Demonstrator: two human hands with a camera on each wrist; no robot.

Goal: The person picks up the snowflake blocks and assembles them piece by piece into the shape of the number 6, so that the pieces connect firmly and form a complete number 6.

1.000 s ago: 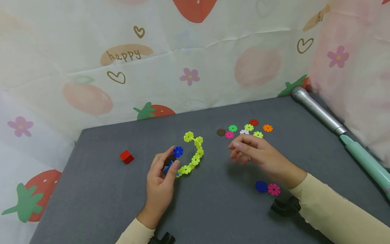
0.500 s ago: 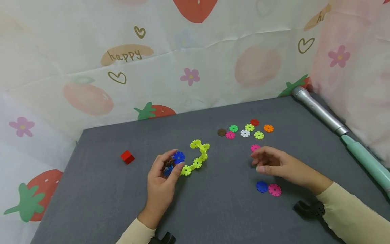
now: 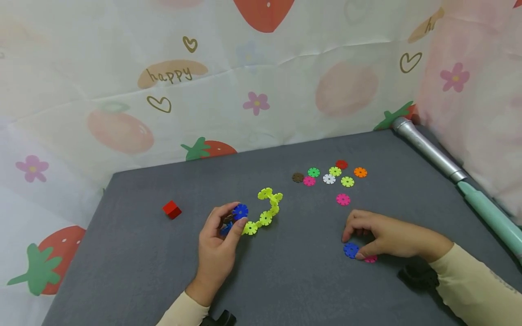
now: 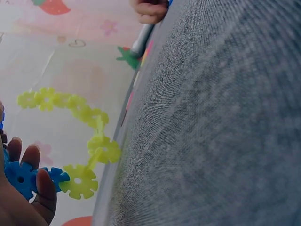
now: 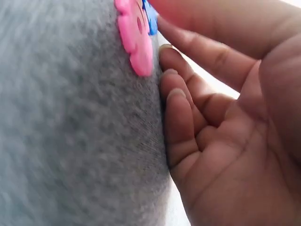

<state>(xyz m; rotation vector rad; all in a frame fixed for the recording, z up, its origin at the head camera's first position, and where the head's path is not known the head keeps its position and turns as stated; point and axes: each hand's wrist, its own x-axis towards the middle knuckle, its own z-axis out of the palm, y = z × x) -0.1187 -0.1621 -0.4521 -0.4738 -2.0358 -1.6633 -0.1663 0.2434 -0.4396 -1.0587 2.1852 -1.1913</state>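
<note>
My left hand [image 3: 218, 249] grips one end of a linked chain of slotted plastic discs. Blue discs [image 3: 240, 211] and a brown one lie among its fingers, and the yellow part [image 3: 266, 218] curves away to the right. In the left wrist view, a light-blue disc [image 4: 20, 179] shows between the fingers, joined through another blue one to the yellow discs [image 4: 80, 181]. My right hand [image 3: 387, 233] reaches down over a loose blue disc [image 3: 350, 250], thumb tip at its edge and index fingertip near its far side. A pink disc [image 5: 136, 40] lies beside it, partly hidden under the thumb.
Loose discs in several colours, among them a white disc [image 3: 329, 179] and an orange disc [image 3: 360, 172], lie at the back right. Nearer is a pink disc [image 3: 343, 199]. A red cube [image 3: 172, 209] sits left, and a silver-and-green microphone [image 3: 432, 149] lies along the right edge.
My right hand has moved right, then down toward the front to the loose blue disc, uncovering a pink disc behind it. The yellow chain has shifted slightly to the right.
</note>
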